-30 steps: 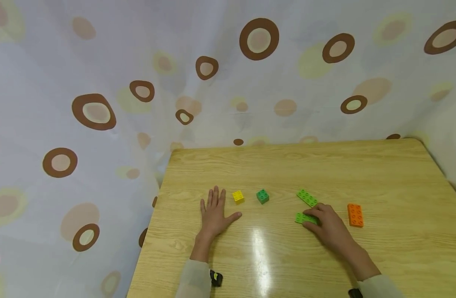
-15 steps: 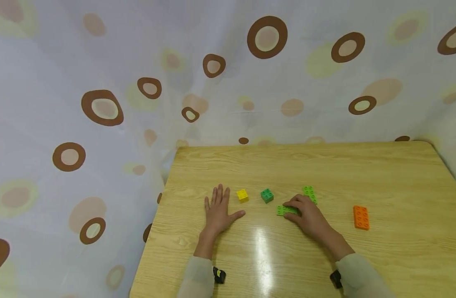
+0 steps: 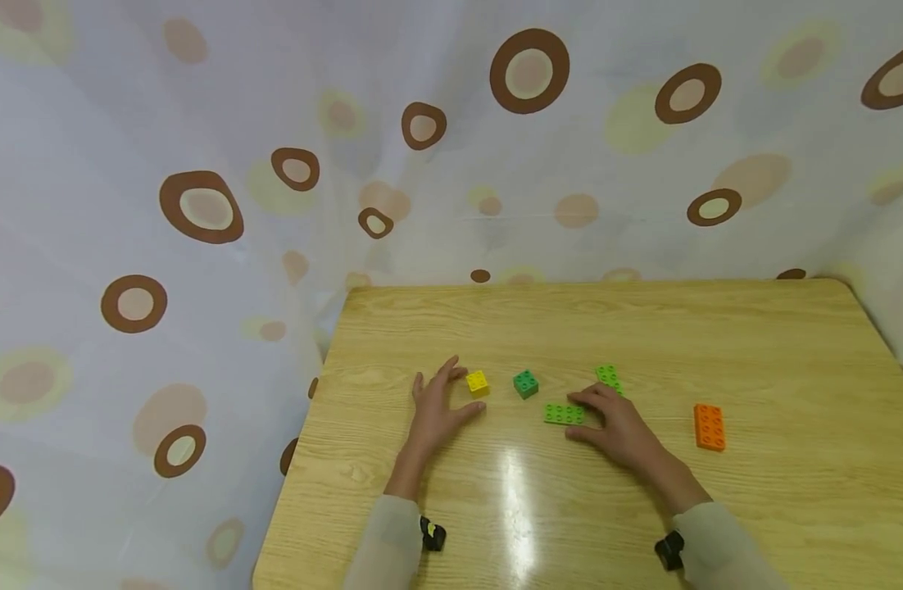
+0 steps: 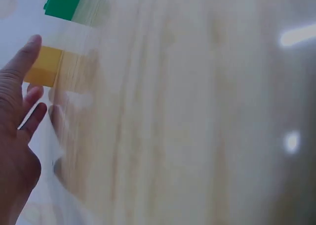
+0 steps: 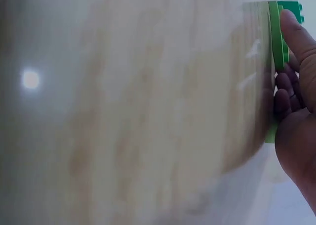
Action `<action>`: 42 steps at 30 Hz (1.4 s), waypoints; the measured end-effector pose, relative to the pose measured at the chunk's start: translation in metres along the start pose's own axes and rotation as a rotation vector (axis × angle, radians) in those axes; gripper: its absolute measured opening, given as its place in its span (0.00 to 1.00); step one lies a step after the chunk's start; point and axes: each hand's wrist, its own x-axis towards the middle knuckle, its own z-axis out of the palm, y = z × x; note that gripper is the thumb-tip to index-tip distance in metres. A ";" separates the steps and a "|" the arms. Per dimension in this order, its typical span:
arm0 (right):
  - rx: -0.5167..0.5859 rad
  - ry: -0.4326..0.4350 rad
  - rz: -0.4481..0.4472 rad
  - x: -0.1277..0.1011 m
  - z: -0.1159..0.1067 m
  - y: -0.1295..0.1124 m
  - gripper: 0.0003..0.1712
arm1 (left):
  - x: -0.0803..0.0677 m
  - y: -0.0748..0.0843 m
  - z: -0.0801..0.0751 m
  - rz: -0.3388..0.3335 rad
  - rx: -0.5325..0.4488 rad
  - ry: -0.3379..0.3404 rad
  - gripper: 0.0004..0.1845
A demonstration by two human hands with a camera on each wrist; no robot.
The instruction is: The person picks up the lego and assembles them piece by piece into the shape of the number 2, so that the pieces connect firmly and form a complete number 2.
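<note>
On the wooden table (image 3: 643, 328) my left hand (image 3: 444, 400) is lifted a little, fingers spread and straight, its fingertips just left of a small yellow brick (image 3: 477, 383). In the left wrist view the left hand (image 4: 19, 111) has one fingertip beside the yellow brick (image 4: 44, 67), with a dark green brick (image 4: 61, 3) beyond. My right hand (image 3: 606, 422) rests on the table, its fingertips touching the right end of a flat light green brick (image 3: 564, 414). The right wrist view shows the right hand (image 5: 296, 86) with its thumb lying against that light green brick (image 5: 276, 37).
A dark green square brick (image 3: 525, 383) sits between the hands. A second light green brick (image 3: 609, 377) lies just behind my right hand. An orange brick (image 3: 709, 427) lies farther right. A spotted curtain (image 3: 201, 205) hangs behind and left of the table.
My right hand slid the flat light green brick leftward, toward the dark green brick, then drew back to its right end. My left hand rose off the table toward the yellow brick.
</note>
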 end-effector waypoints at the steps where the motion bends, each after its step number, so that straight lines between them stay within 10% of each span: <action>1: 0.003 0.008 -0.002 -0.001 -0.001 0.002 0.32 | 0.004 0.000 0.001 0.018 -0.008 0.008 0.51; 11: 0.004 0.050 -0.061 -0.007 -0.001 0.013 0.21 | 0.007 0.007 0.012 0.056 0.024 0.063 0.22; 19: -0.007 0.062 -0.072 -0.003 0.000 0.012 0.20 | -0.008 0.066 0.038 0.302 0.029 -0.096 0.23; 27: -0.023 0.095 -0.108 0.000 0.006 0.015 0.17 | 0.010 0.109 0.056 0.329 -0.067 -0.149 0.23; 42: -0.017 0.057 -0.083 0.000 0.007 0.010 0.19 | 0.005 0.084 0.071 0.207 -0.052 -0.172 0.23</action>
